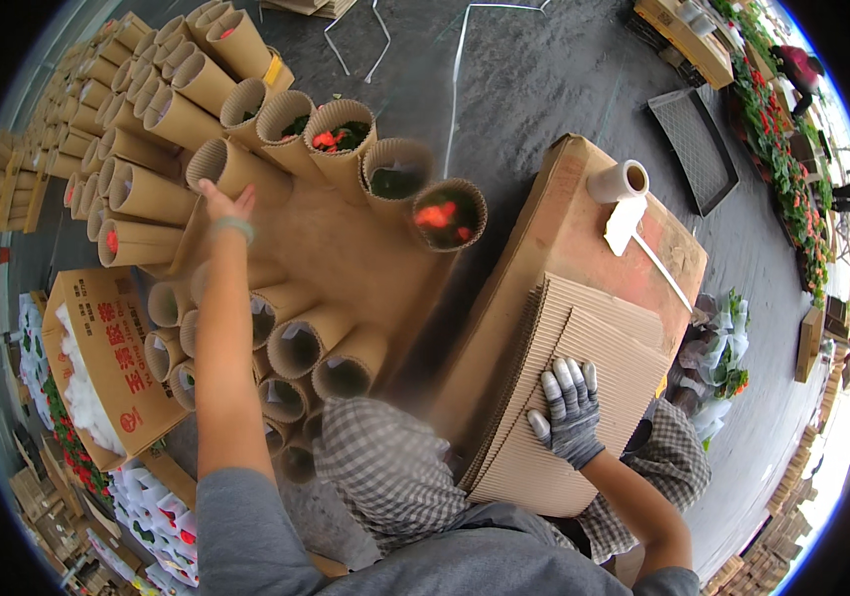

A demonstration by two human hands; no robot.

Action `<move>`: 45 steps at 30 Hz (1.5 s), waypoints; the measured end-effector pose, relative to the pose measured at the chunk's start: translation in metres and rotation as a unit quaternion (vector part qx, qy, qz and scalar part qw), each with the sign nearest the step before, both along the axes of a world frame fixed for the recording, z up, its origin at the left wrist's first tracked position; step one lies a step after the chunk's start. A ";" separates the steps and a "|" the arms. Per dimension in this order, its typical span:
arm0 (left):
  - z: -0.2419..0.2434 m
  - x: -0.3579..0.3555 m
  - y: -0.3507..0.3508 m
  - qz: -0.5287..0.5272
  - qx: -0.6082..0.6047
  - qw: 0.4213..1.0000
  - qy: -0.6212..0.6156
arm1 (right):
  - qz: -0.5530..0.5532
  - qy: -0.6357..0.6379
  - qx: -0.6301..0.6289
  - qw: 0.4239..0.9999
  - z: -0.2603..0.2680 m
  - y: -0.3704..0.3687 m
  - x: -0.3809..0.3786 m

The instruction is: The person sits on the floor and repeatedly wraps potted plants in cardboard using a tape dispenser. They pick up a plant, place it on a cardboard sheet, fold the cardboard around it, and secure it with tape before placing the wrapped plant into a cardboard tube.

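My bare left hand [228, 203] is stretched forward, fingers apart, at the near side of a corrugated cardboard tube [242, 173]; whether it touches the tube is unclear. Beside that tube, a curved row of upright tubes holds potted plants, among them one with red flowers [441, 216]. My right hand [568, 406], in a grey glove with pale fingertips, lies flat with fingers spread on a stack of corrugated cardboard sheets [619, 343]. The stack rests on a large cardboard box [566, 223], which also bears a roll of tape or film [619, 181] and a white strip.
More cardboard tubes [321, 350] stand in front of my body, and many others crowd the far left. A printed carton [116, 357] with white filling is at the left. A black plastic tray [693, 149] lies on the dark floor. People are at the far right.
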State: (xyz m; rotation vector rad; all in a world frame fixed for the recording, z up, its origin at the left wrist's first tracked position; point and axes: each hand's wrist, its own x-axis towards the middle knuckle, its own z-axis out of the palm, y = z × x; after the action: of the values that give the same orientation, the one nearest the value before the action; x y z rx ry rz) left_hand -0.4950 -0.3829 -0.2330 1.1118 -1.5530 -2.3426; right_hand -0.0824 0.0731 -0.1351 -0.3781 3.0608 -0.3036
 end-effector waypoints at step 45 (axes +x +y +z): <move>0.090 0.394 0.443 -0.636 -0.584 0.326 0.386 | -0.673 0.071 -0.148 0.721 -0.129 0.458 0.196</move>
State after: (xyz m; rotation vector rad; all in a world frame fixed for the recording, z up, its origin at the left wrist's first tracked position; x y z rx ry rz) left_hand -0.1006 0.0605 -0.1428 -1.7642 -2.7090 -0.4328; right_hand 0.1141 0.5313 -0.2642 1.9575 2.6972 -0.7685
